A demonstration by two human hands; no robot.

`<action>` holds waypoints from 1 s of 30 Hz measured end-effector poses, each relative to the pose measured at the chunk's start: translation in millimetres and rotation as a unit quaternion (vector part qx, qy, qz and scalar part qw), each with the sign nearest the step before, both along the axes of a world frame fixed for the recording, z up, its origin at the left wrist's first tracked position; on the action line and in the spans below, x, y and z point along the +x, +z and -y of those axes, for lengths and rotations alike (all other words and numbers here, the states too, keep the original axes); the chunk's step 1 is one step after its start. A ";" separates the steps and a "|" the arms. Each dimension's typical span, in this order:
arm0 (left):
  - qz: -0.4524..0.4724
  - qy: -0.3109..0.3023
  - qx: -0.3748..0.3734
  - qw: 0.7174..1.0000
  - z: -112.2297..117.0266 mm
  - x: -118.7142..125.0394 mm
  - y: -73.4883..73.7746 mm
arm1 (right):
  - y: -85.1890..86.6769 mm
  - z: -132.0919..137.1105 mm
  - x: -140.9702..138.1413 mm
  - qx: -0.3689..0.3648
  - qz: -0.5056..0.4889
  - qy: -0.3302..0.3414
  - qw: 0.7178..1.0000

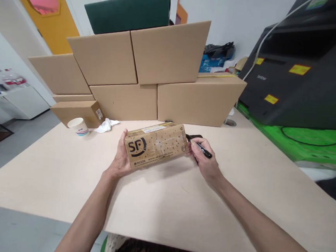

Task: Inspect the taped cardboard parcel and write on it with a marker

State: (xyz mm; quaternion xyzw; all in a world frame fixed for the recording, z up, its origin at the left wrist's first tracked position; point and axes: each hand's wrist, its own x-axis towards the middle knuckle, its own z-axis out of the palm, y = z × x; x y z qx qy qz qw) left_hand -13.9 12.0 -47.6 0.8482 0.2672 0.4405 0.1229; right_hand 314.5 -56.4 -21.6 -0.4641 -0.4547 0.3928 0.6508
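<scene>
Small brown cardboard parcel with black printed logo point(155, 145): resting on the pale wooden table point(162, 203), just in front of stacked plain cardboard boxes point(148, 78). Left hand point(121, 157): fingers wrapped over the parcel's left end. Right hand point(204, 160): touching the right end, pinching a black marker pen point(202, 149).
</scene>
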 end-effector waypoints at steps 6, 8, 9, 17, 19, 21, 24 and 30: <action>0.025 0.053 0.048 0.997 18.5 9.8 10.4 | -3.5 2.0 0.7 0.010 0.009 0.010 1.000; 0.019 0.067 0.073 0.995 20.8 9.1 15.5 | -6.7 2.0 1.3 0.017 0.019 0.016 1.000; 0.015 0.073 0.083 0.994 21.1 8.4 18.2 | -7.8 2.1 1.5 0.020 0.023 0.017 0.999; -0.011 0.110 0.103 0.989 23.1 7.1 31.2 | 17.8 19.4 -1.8 0.122 0.103 -0.148 0.976; -0.017 0.112 0.104 0.988 24.8 8.0 33.4 | 30.9 28.9 -6.5 0.162 0.206 -0.159 0.952; -0.021 0.109 0.109 0.988 26.7 8.9 36.4 | 43.7 37.4 -13.3 0.224 0.302 -0.160 0.913; -0.028 0.098 0.113 0.988 29.0 10.0 41.1 | 58.5 41.4 -23.9 0.329 0.383 -0.160 0.848; -0.036 0.096 0.116 0.988 30.0 10.7 43.7 | 61.9 21.5 -30.6 0.378 0.414 -0.105 0.821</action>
